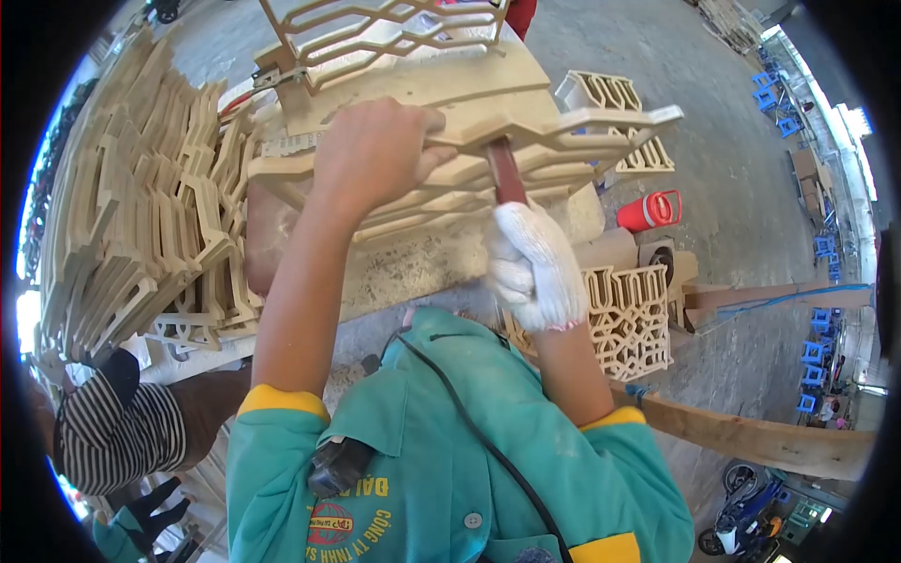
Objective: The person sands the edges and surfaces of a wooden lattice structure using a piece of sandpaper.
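Note:
My bare left hand (374, 155) is closed around the upper bar of a pale wooden lattice panel (554, 141), which it holds on edge over the worktable (404, 272). In a white knitted glove, my right hand (537, 267) grips a flat reddish-brown stick (507, 172). The stick's far end reaches into the lattice, against one of its slats; I cannot make out what covers its surface. Part of the panel is hidden behind my left hand and forearm.
Many similar wooden pieces (141, 216) lean stacked at the left. Another lattice frame (375, 38) stands at the table's far side, near a clamp (274, 77). Right of the table are a red jug (648, 212) and more lattice panels (627, 319). A person in stripes (127, 422) is at lower left.

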Available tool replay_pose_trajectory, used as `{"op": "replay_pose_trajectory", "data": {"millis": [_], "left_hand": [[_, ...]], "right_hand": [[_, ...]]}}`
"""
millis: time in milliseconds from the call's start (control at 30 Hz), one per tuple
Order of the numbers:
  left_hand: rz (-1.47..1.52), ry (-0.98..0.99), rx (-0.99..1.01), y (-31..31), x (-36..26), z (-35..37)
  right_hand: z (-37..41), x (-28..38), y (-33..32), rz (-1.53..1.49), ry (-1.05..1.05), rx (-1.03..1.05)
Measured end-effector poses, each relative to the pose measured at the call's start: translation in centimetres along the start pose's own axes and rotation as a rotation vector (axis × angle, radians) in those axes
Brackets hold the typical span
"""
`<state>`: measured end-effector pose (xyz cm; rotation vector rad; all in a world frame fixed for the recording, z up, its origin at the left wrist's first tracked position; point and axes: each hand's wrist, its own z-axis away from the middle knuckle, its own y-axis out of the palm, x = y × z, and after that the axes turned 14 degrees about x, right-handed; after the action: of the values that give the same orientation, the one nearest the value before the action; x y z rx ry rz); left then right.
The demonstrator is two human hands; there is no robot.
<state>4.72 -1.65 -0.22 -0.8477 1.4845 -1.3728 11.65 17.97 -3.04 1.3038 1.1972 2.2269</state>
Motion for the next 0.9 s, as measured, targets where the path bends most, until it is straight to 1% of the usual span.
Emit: {"op": "replay_pose_trajectory", "data": {"millis": [33,67,100,133,167,200,267,300,400,433,533,567,667,700,767,800,833,867,900], "left_hand": [[-0.016,-0.043,0.153,-1.2,-0.8,0.2],[-0.004,-0.03,0.127,-0.8,-0.6,0.3],[0.011,-0.015,0.101,-0.4,-0.2,0.0],[0.021,-0.006,0.057,-0.4,0.0,-0.2],[0.035,-0.046,0.074,-0.6,-0.2,-0.2],[0.043,-0.044,0.028,-0.5,-0.1,-0.3],[0.058,-0.054,-0.062,0.4,0.3,-0.3],[0.053,-0.053,-0.057,0.2,0.5,-0.5],[0.051,-0.034,-0.011,0.4,0.3,-0.2],[0.054,-0.033,-0.016,0.4,0.2,-0.1],[0.055,-0.05,-0.02,0.1,-0.1,0.0],[0.056,-0.061,-0.017,0.1,-0.2,0.0],[0.044,-0.058,-0.04,0.3,0.1,-0.1],[0.053,-0.06,-0.05,0.4,0.2,0.0],[0.067,-0.05,-0.075,0.3,0.2,-0.1],[0.061,-0.057,-0.046,0.2,0.2,-0.2],[0.057,-0.062,-0.014,0.1,0.1,-0.2],[0.051,-0.066,0.018,0.0,0.0,-0.2],[0.043,-0.055,0.004,0.0,-0.2,0.0]], "right_hand": [[-0.3,0.9,-0.2,-0.013,-0.017,-0.016],[-0.1,1.4,-0.8,-0.043,-0.034,-0.051],[-0.9,2.0,-2.7,-0.3,0.036,0.332],[-0.9,2.5,-0.3,-0.086,-0.014,0.181],[-1.1,1.3,0.4,-0.046,-0.032,0.041],[-1.0,0.2,0.9,-0.002,-0.049,-0.091],[0.5,-1.7,-0.1,0.038,-0.003,-0.012],[1.0,-2.1,-0.6,0.055,0.024,0.024],[0.3,0.5,-1.8,0.099,0.001,-0.041],[-0.1,0.5,-2.2,0.045,-0.039,0.094],[1.1,-1.7,-1.3,0.144,0.117,0.014],[1.4,-2.4,-2.8,0.069,0.138,0.068],[4.1,-2.8,-4.5,0.125,0.12,0.073],[5.0,-2.5,-4.4,0.164,0.078,0.03],[5.7,-2.0,-3.7,0.287,-0.071,-0.019],[6.0,-1.6,-3.3,0.348,-0.148,-0.048],[5.7,-0.9,-2.4,0.354,-0.198,-0.122],[5.4,0.0,-1.8,0.455,-0.268,-0.169],[4.9,0.9,-1.3,0.554,-0.339,-0.216]]}}
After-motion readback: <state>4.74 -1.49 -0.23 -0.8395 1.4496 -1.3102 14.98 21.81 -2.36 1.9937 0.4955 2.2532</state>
